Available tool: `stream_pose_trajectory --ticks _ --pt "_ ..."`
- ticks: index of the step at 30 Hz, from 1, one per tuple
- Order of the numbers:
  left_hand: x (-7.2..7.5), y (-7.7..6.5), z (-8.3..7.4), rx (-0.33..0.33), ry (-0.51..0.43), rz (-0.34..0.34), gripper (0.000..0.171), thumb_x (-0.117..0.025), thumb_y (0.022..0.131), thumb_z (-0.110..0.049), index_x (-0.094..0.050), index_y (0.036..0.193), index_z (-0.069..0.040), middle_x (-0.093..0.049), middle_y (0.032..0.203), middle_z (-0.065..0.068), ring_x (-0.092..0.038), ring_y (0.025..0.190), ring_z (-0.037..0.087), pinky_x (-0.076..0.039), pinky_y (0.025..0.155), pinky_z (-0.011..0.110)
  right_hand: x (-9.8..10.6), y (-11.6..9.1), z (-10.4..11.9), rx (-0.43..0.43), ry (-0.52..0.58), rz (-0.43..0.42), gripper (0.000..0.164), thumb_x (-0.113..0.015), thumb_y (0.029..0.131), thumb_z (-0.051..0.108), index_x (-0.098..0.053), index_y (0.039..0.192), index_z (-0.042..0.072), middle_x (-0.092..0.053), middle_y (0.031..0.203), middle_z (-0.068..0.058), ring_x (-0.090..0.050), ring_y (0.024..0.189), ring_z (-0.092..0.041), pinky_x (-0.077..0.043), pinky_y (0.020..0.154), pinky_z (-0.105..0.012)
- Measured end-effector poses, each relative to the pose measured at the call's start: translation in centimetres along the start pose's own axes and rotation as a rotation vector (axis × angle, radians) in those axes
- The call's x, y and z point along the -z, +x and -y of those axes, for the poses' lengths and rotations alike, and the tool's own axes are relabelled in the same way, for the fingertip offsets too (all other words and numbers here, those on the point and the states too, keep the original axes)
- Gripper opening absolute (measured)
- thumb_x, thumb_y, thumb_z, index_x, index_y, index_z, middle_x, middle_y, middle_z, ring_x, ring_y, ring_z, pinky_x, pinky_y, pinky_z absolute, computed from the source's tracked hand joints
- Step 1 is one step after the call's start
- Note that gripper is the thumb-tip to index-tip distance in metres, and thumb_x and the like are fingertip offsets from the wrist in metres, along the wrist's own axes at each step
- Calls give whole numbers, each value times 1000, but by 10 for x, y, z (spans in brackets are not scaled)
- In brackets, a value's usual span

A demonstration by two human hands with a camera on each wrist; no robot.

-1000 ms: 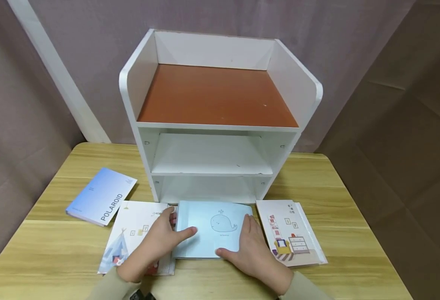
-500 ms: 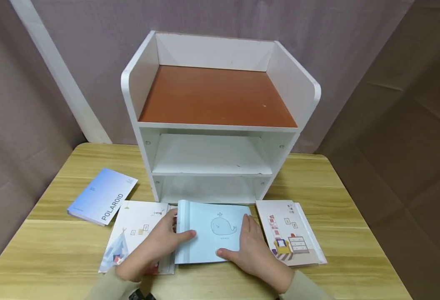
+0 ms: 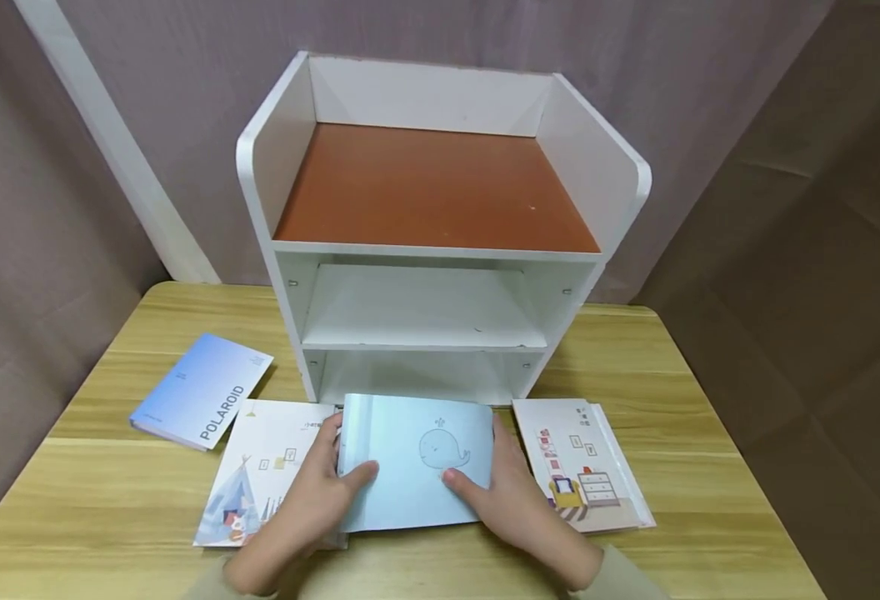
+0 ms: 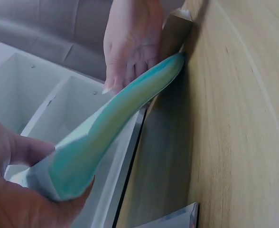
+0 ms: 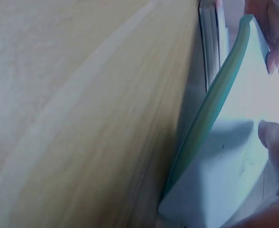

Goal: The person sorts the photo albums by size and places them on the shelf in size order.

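A light blue softcover book (image 3: 402, 496) with a whale drawing is between both hands in front of the white shelf unit. My left hand (image 3: 323, 487) grips its left side, thumb on the cover. The right hand (image 3: 511, 500) holds the other side, its thumb over the cover near the whale and its fingers hidden behind. In the left wrist view the book (image 4: 113, 121) bows along its page edge, and its left end stands higher off the table. The right wrist view shows the book's lower edge close over the wood.
A white shelf unit (image 3: 440, 247) with a brown top stands behind. A blue POLAROID book (image 3: 196, 387) lies at the left, next to a book with a tent picture (image 3: 237, 479), partly under the left arm. A pinkish book (image 3: 567, 433) lies at the right.
Both hands have taken the light blue book, lifting and tilting it and shifting it slightly left. The right thumb has moved up onto the cover. The other books stay put.
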State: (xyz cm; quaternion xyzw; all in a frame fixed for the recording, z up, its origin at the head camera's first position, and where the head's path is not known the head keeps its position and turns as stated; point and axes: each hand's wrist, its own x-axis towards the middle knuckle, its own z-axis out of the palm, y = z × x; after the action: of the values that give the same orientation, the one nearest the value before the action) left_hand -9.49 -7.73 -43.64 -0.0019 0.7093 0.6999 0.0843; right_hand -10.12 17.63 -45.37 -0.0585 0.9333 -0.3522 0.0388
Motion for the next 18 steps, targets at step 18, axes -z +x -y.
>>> stream_pose_trajectory --ticks 18 --pt "16 -7 -8 -9 -208 6 56 -58 89 8 -40 137 -17 -58 125 18 -63 98 33 -58 71 48 6 -1 8 -52 117 -70 120 -64 80 66 8 153 5 0 158 -23 -8 144 -32 -15 116 -50"
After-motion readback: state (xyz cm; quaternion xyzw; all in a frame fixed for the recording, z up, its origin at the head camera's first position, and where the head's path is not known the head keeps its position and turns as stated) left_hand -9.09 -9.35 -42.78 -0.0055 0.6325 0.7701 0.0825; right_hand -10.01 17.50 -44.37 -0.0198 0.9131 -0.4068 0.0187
